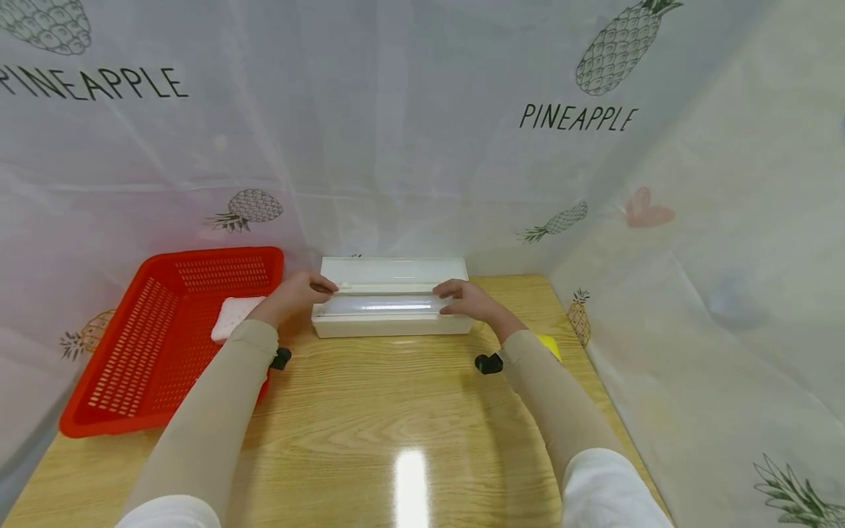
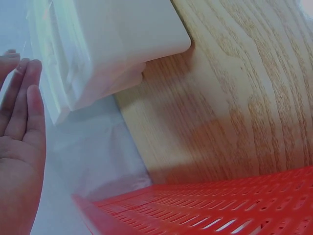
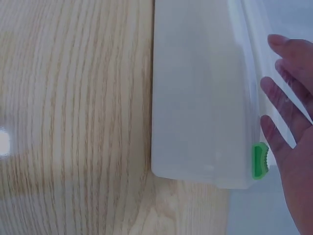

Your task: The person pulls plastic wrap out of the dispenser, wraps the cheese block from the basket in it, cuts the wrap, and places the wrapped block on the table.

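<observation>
A long white cling film dispenser (image 1: 394, 327) lies on the table with its lid (image 1: 392, 269) raised against the back wall. Inside, a roll of clear cling film (image 1: 379, 304) shows a bright sheen. At its left end, my left hand (image 1: 298, 295) pinches the film between thumb and fingertips; the film itself is faint in the left wrist view. My right hand (image 1: 470, 299) is at the right end, its fingers (image 3: 279, 98) spread and lightly bent beside the film, thumb apart from them. A green slider (image 3: 259, 160) sits at that end of the dispenser.
A red perforated basket (image 1: 158, 345) stands to the left with a white packet (image 1: 232, 317) in it. Something yellow (image 1: 549, 346) is partly hidden behind the right forearm. A sheet printed with pineapples (image 1: 396, 132) hangs behind the wooden table (image 1: 370, 411).
</observation>
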Demonstrator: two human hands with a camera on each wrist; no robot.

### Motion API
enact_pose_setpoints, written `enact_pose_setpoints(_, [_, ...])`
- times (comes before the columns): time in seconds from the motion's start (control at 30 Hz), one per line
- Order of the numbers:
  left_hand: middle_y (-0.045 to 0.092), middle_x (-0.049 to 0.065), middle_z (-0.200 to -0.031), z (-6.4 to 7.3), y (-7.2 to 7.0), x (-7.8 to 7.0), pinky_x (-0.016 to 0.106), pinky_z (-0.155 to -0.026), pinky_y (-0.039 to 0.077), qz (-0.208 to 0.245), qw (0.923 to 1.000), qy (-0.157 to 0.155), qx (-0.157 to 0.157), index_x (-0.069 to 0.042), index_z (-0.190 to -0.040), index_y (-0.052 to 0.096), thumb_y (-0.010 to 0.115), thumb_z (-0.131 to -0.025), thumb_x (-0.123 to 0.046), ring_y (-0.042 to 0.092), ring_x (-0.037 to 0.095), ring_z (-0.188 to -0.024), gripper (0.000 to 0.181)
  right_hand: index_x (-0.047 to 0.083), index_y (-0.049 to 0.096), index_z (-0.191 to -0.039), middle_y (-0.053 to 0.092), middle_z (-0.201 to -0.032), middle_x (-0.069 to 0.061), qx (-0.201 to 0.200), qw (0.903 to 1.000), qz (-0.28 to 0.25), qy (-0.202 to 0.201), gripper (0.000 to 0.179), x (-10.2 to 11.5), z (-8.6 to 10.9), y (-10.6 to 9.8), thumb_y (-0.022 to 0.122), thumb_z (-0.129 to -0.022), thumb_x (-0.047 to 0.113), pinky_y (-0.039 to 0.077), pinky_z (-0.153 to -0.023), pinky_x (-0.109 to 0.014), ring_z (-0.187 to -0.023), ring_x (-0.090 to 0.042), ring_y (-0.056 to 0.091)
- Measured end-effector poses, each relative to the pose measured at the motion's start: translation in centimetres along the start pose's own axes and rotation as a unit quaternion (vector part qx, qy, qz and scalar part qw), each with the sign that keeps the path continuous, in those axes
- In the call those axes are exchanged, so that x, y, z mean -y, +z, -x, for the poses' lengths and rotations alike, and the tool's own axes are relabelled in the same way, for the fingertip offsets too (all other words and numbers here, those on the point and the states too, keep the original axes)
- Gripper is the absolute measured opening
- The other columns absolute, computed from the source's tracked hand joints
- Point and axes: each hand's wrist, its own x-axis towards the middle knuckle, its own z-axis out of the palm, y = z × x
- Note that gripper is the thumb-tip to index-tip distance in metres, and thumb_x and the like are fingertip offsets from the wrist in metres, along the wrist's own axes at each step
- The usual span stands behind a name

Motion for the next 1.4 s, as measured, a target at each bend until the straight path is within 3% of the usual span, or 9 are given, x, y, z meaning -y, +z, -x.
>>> enact_pose_setpoints(0.2, [0.06, 0.021, -0.121, -0.2, 0.0, 0.0, 0.045, -0.093, 0.048, -0.03, 0.9993, 0.016, 0.013, 0.001, -0.117, 0.069, 0.062, -0.094, -0.003, 0.053, 0.034, -0.107, 0.025, 0.006, 0.069, -0.119, 0.052, -0.137, -0.008, 0.001, 0.9993, 0.036, 0.01, 0.03, -0.6, 0.4, -0.6, 0.07, -0.09, 0.011, 0.037, -0.105, -0.049, -0.13, -0.03, 0.044])
enact_pose_setpoints(0.43, [0.052, 0.021, -0.137, -0.2, 0.2, 0.2, 0.049, -0.1, 0.041, -0.028, 0.9992, -0.013, 0.025, -0.002, -0.122, 0.067, 0.06, -0.093, -0.006, 0.044, 0.037, -0.121, 0.03, 0.004, 0.068, -0.12, 0.056, -0.131, -0.011, -0.029, 0.9983, 0.04, 0.03, 0.03, -1.6, 1.2, -1.5, 0.07, -0.091, 0.011, 0.033, -0.108, -0.051, -0.128, -0.032, 0.044])
enact_pose_setpoints(0.53, [0.053, 0.023, -0.129, -0.2, 0.3, 0.3, 0.041, -0.087, 0.046, -0.026, 0.9991, -0.025, 0.023, -0.004, -0.125, 0.066, 0.061, -0.092, -0.006, 0.047, 0.036, -0.109, 0.034, 0.002, 0.067, -0.121, 0.056, -0.131, -0.014, -0.044, 0.9983, 0.022, 0.03, 0.031, -2.2, 1.6, -1.6, 0.068, -0.092, 0.01, 0.028, -0.111, -0.052, -0.132, -0.034, 0.04])
enact_pose_setpoints(0.63, [0.052, 0.022, -0.125, -0.2, 0.3, 0.2, 0.035, -0.079, 0.043, -0.024, 0.9991, -0.03, 0.018, -0.005, -0.127, 0.065, 0.06, -0.093, -0.007, 0.044, 0.032, -0.102, 0.035, 0.003, 0.068, -0.12, 0.055, -0.134, -0.016, -0.072, 0.9968, -0.009, 0.036, 0.029, -2.8, 1.7, -1.4, 0.068, -0.092, 0.012, 0.031, -0.109, -0.051, -0.132, -0.035, 0.039])
enact_pose_setpoints(0.7, [0.049, 0.023, -0.129, -0.2, 0.4, 0.2, 0.04, -0.083, 0.042, -0.017, 0.9993, -0.031, 0.015, -0.006, -0.129, 0.063, 0.059, -0.094, -0.007, 0.043, 0.034, -0.106, 0.035, 0.004, 0.069, -0.12, 0.053, -0.138, -0.015, -0.09, 0.9943, -0.035, 0.046, 0.029, -3.0, 1.9, -1.2, 0.068, -0.092, 0.013, 0.036, -0.106, -0.05, -0.132, -0.035, 0.04])
enact_pose_setpoints(0.8, [0.043, 0.023, -0.143, -0.1, 0.4, 0.3, 0.05, -0.101, 0.038, -0.013, 0.9997, -0.016, 0.012, -0.004, -0.131, 0.061, 0.058, -0.095, -0.006, 0.038, 0.037, -0.125, 0.035, 0.006, 0.069, -0.121, 0.05, -0.142, -0.013, -0.109, 0.9894, -0.077, 0.056, 0.03, -3.3, 2.0, -1.0, 0.069, -0.092, 0.014, 0.041, -0.102, -0.048, -0.131, -0.033, 0.041])
enact_pose_setpoints(0.9, [0.043, 0.023, -0.144, -0.1, 0.5, 0.4, 0.054, -0.108, 0.031, -0.006, 0.9999, -0.003, 0.012, -0.003, -0.132, 0.06, 0.059, -0.095, -0.005, 0.034, 0.041, -0.133, 0.037, 0.007, 0.069, -0.122, 0.051, -0.142, -0.011, -0.122, 0.9853, -0.105, 0.058, 0.031, -3.2, 2.1, -1.0, 0.069, -0.092, 0.013, 0.042, -0.1, -0.048, -0.128, -0.032, 0.044])
enact_pose_setpoints(1.13, [0.046, 0.022, -0.143, 0.3, 0.3, 0.0, 0.053, -0.109, 0.031, -0.004, 0.9997, 0.022, 0.012, 0.0, -0.136, 0.054, 0.058, -0.096, -0.004, 0.035, 0.04, -0.134, 0.04, 0.002, 0.064, -0.126, 0.052, -0.139, -0.013, -0.116, 0.9857, -0.12, 0.024, 0.034, -2.5, 2.1, -1.6, 0.066, -0.093, 0.007, 0.036, -0.107, -0.049, -0.134, -0.03, 0.039])
enact_pose_setpoints(1.4, [0.044, 0.025, -0.143, 0.1, 0.0, -0.8, 0.047, -0.103, 0.04, 0.038, 0.999, 0.021, 0.008, 0.004, -0.141, 0.043, 0.059, -0.095, -0.001, 0.039, 0.04, -0.133, 0.049, -0.004, 0.059, -0.13, 0.059, -0.129, -0.019, -0.098, 0.9812, -0.165, 0.019, 0.036, -1.8, 2.2, -2.6, 0.062, -0.094, -0.001, 0.049, -0.094, -0.032, -0.119, -0.031, 0.056])
